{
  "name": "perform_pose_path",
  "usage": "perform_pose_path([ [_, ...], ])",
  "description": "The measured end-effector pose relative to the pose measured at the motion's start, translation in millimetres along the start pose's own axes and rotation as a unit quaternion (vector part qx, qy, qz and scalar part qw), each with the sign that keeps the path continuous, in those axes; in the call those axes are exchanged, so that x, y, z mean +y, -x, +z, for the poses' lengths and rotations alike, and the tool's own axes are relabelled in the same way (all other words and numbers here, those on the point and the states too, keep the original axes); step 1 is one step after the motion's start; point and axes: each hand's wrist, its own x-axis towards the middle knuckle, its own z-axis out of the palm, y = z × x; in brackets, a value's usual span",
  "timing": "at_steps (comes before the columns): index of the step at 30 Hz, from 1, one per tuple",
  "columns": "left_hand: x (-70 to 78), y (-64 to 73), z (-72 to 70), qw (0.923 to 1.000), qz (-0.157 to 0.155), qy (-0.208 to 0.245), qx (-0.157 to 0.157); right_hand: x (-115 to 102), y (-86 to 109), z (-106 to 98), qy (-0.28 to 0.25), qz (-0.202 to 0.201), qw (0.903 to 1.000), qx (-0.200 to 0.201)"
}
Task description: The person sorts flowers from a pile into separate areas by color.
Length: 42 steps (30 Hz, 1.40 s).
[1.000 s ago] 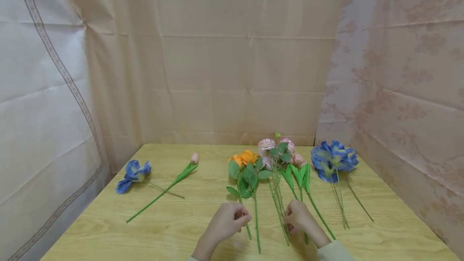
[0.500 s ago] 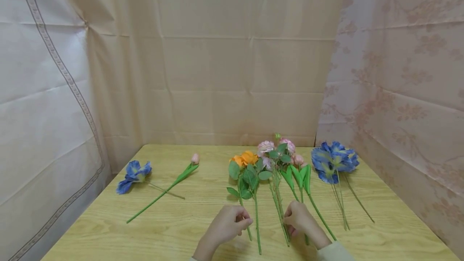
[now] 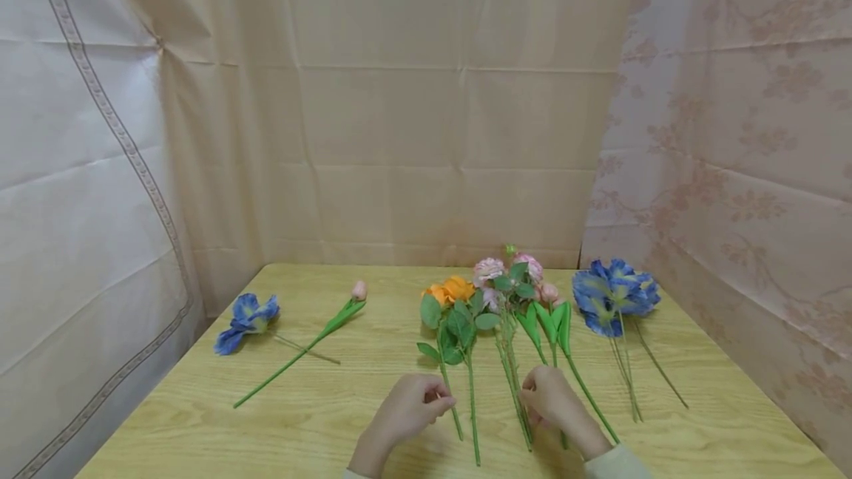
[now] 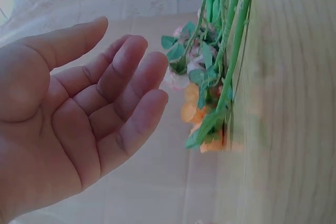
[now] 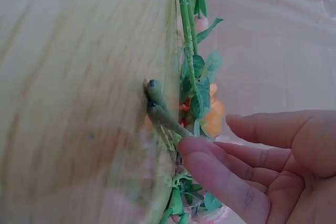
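Note:
My left hand [image 3: 409, 409] hovers by the lower stems of the orange flowers [image 3: 452, 290], holding nothing. In the left wrist view its palm [image 4: 58, 145] shows bare, with the fingers loosely bent. My right hand [image 3: 552, 394] is beside the stems of the pink ruffled flowers [image 3: 489, 270], partly covering the tulip stems behind it. The right wrist view shows its thumb and fingers apart, fingertips right at a green stem [image 5: 170, 121] near its cut end. Pink tulips [image 3: 549, 293] with green leaves lie just right of the ruffled flowers.
A bunch of blue flowers [image 3: 614, 296] lies at the table's right. On the left are a single blue flower [image 3: 248, 322] and one pink tulip [image 3: 359, 290] whose stem crosses the blue flower's stem. Beige curtains [image 3: 426, 109] stand behind the wooden table [image 3: 319, 427].
My left hand moves slightly left, its fingertips shifting back over the stem of an orange flower. The right hand stays almost in place, and the flowers lie as before.

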Motion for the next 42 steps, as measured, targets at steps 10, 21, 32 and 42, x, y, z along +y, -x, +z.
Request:
perform_pose_path([
  [10, -30.4, 2.6, -40.9, 0.9693, -0.098, -0.128, 0.185, -2, 1.4, 1, -0.025, -0.006, 0.9997, -0.005],
  [21, -76.9, 0.9, -79.5, 0.9255, -0.242, -0.156, 0.246, 0, -0.9, 2, -0.026, -0.037, 0.9983, -0.036],
  [32, -86.7, 6.5, -78.5, 0.9309, -0.293, -0.188, 0.112, 0, -3.8, 1, -0.03, -0.015, 0.9983, -0.048],
  [42, -90.2, 13.4, -79.2, 0.902, -0.346, -0.217, 0.14, 1, -1.1, 1, -0.018, -0.01, 0.9982, -0.056],
])
